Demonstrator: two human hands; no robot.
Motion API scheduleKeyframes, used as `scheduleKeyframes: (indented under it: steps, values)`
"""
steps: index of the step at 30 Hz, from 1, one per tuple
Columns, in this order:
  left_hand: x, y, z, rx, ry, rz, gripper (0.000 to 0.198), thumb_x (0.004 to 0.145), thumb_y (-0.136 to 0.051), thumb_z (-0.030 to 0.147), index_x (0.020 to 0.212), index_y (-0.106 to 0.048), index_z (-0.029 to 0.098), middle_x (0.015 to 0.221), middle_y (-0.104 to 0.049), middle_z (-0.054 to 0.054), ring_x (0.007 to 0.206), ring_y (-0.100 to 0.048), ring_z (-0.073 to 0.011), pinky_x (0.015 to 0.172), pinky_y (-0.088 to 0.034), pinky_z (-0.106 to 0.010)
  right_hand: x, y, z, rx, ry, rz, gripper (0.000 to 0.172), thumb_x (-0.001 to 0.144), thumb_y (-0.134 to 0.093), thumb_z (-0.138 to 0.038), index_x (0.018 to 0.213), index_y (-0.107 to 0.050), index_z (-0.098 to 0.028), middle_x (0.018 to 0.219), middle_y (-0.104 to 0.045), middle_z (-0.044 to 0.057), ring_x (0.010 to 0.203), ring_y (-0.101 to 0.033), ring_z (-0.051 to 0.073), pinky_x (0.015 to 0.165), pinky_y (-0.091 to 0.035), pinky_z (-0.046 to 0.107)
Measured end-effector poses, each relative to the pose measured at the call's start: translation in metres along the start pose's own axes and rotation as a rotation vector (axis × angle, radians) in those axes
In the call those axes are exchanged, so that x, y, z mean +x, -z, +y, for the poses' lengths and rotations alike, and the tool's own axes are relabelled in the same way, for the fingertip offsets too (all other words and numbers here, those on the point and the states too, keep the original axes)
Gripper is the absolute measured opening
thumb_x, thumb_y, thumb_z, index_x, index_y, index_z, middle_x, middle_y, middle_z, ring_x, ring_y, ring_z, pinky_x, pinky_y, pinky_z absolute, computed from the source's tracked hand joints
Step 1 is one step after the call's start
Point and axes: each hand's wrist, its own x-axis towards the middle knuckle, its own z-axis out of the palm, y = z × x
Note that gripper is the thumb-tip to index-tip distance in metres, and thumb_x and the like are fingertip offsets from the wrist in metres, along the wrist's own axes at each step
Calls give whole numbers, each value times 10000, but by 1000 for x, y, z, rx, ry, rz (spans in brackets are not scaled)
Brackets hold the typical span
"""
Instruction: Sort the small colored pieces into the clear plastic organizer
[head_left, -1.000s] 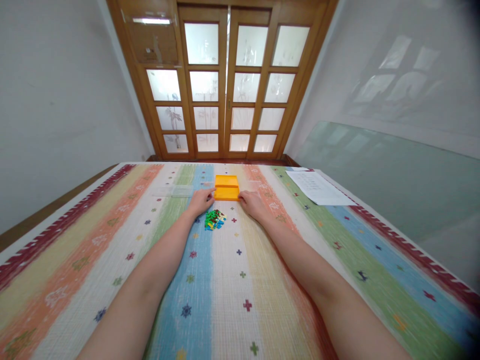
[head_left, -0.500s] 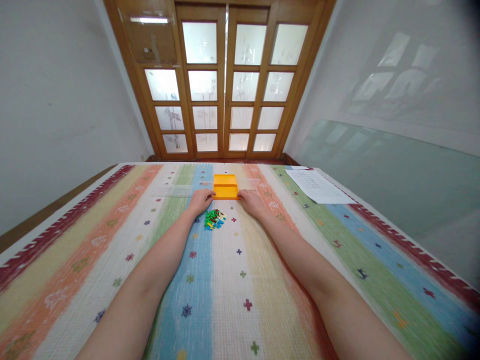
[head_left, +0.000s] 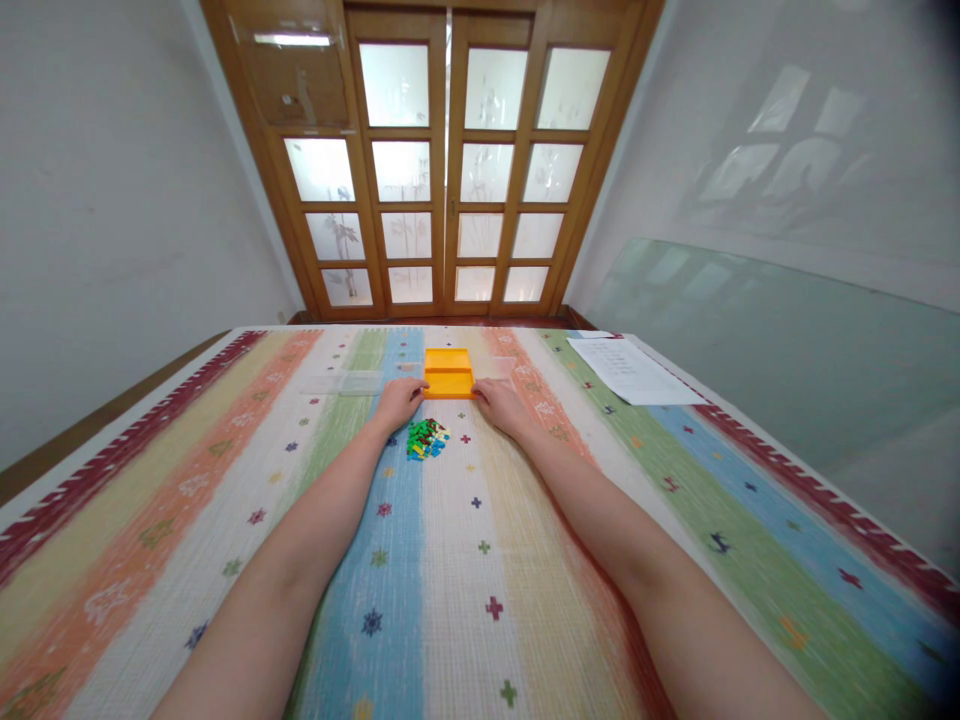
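Observation:
An orange two-compartment tray (head_left: 448, 372) lies on a striped cloth-covered table (head_left: 465, 540). My left hand (head_left: 399, 402) rests at the tray's near left corner, fingers curled against its edge. My right hand (head_left: 501, 404) touches the near right corner in the same way. Just in front of the tray, between my wrists, sits a small pile of green, blue and yellow bricks (head_left: 426, 438).
A clear plastic lid or tray (head_left: 346, 383) lies left of the orange tray. A printed sheet of paper (head_left: 628, 370) sits at the far right of the table. Wooden glazed doors (head_left: 446, 160) stand behind, and a glass panel (head_left: 780, 340) leans along the right wall.
Both hands stay on the tray's near corners. The view has tilted slightly, so everything sits a little higher and to the left in the picture.

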Motion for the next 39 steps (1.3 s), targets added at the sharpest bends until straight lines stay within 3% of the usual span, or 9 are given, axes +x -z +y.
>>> scheduleKeyframes:
  steps: [20, 39]
  values:
    - [0, 0, 1, 30, -65, -12, 217, 927, -568, 203, 1036, -755, 210, 1050, -746, -78, 1006, -659, -231, 952, -474, -355, 4, -6, 7, 20, 35, 55, 200, 979, -547, -127, 1078, -708, -194, 1083, -725, 83, 1030, -622, 216, 953, -410, 320]
    - [3, -3, -6, -33, -88, -33, 248, 922, -535, 170, 1053, -744, 196, 1068, -740, -84, 1014, -659, -231, 968, -496, -360, 7, -17, 18, 104, 53, 80, 254, 970, -521, -103, 1123, -704, -188, 1104, -709, 84, 1027, -626, 206, 936, -443, 306]
